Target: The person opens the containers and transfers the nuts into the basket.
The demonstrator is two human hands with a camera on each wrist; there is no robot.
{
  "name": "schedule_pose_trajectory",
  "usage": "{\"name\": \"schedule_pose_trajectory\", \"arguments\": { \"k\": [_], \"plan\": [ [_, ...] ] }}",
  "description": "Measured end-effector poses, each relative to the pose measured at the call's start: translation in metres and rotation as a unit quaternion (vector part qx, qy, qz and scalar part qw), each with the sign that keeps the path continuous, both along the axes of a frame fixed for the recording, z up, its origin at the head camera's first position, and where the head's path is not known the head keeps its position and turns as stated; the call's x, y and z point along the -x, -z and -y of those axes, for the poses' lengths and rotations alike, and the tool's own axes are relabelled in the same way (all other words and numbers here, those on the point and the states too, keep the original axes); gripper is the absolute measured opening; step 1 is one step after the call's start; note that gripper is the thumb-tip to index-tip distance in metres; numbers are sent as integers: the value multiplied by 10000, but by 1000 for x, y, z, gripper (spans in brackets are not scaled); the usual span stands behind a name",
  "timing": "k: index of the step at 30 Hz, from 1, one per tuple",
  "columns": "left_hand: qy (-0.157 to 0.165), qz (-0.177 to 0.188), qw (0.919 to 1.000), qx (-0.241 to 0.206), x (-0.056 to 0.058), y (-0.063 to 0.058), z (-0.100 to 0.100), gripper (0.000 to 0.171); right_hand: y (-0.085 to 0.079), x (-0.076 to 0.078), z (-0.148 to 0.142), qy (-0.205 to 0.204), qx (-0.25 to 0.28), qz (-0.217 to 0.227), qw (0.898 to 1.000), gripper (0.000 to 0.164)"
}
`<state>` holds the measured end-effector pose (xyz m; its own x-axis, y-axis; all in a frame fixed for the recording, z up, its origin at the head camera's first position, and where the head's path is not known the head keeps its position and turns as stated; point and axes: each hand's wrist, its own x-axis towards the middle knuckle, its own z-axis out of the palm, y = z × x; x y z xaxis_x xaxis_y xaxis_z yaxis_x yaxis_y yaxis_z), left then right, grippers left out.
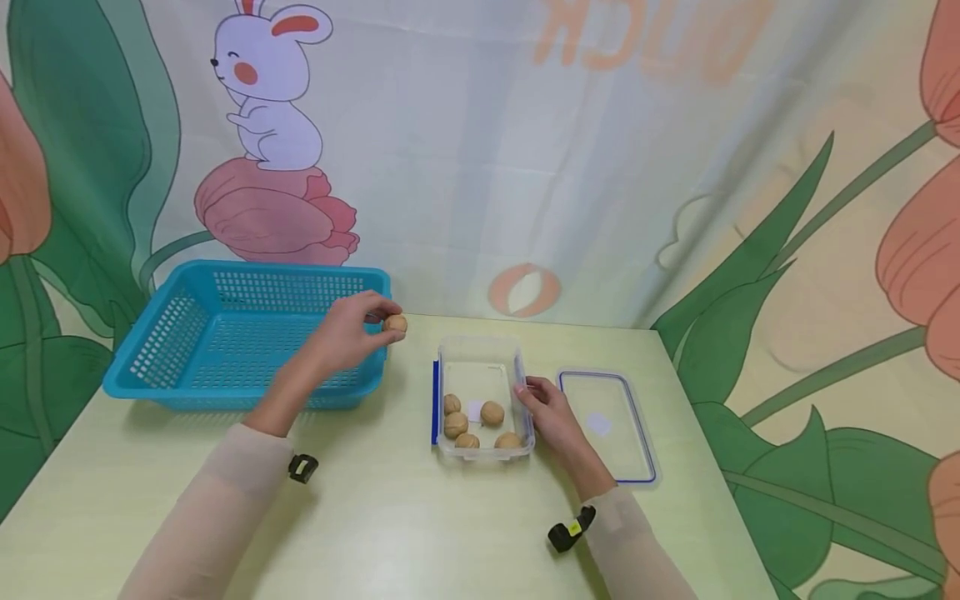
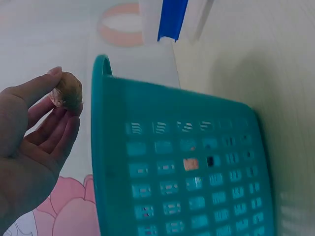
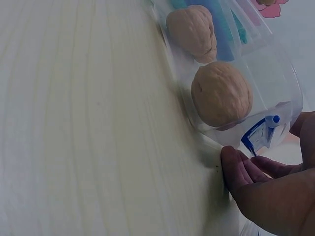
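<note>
My left hand (image 1: 347, 335) pinches a walnut (image 1: 395, 323) between thumb and fingertips, above the right rim of a blue plastic basket (image 1: 367, 383). In the left wrist view the walnut (image 2: 68, 91) sits beside the basket's rim (image 2: 98, 147). A clear plastic container (image 1: 486, 454) with a blue latch flap folded out on its left stands on the table, several walnuts (image 1: 492, 413) in its near part. My right hand (image 1: 551, 417) holds its right wall. The right wrist view has the curled fingers (image 3: 236, 169) low against the container's side.
Right of the container a clear lid (image 1: 637, 417) with a blue seal lies flat on the table (image 1: 420, 533), partly behind my right hand. A printed curtain (image 1: 450, 167) hangs along the table's back edge. The basket stands at the back left.
</note>
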<state>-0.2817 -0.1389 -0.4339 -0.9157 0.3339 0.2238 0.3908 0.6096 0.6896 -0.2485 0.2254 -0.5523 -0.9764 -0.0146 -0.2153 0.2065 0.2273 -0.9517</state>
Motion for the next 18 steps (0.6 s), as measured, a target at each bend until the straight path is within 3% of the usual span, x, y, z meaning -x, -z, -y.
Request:
{"name": "schedule_pose_trajectory", "arguments": {
  "k": [11, 18],
  "plan": [
    [-366, 363, 9984, -238, 13, 17, 39, 40, -1, 0, 1, 40, -60, -40, 10000, 50],
    [-537, 558, 9969, -158, 16, 32, 50, 37, 0, 0, 0, -36, -81, -94, 9999, 51]
  ]
}}
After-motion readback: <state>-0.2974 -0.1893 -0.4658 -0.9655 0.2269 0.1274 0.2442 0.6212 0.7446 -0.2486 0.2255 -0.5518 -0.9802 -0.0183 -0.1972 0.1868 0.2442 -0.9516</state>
